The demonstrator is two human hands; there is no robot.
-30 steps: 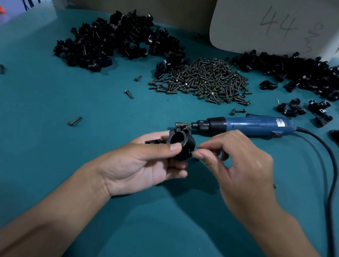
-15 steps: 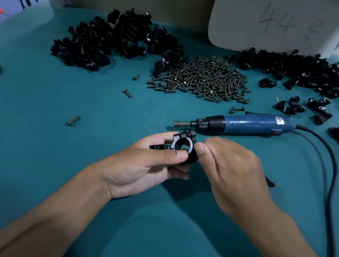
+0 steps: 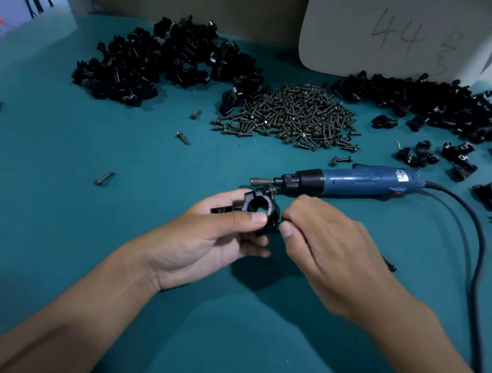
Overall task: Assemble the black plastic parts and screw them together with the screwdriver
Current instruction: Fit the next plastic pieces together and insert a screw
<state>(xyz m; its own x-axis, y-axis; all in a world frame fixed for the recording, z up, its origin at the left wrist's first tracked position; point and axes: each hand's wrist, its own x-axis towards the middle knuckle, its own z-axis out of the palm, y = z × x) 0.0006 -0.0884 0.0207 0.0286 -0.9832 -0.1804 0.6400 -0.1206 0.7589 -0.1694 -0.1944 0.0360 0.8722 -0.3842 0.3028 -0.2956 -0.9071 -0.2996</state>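
Two hands meet over the green table (image 3: 48, 240) near its centre. At 9 o'clock of the meeting point, the left hand (image 3: 210, 243) grips one black ring-shaped clamp (image 3: 259, 210), thumb across its front and fingers curled behind, the bore facing the camera. At 3 o'clock, the right hand (image 3: 326, 250) pinches something small against the clamp's side; what it pinches is too hidden to name. Just beyond, toward 1 o'clock, one blue electric screwdriver (image 3: 346, 182) lies flat, bit pointing to 9 o'clock, its black cable (image 3: 474, 243) curving back along the right. One loose screw (image 3: 104, 178) lies at 9 o'clock. Farther off, at 12 o'clock, sits one screw pile (image 3: 295, 118), too many to count. Two heaps of black parts flank it: a left heap (image 3: 160, 66) at 11 o'clock, a right heap (image 3: 432, 103) at 1 o'clock
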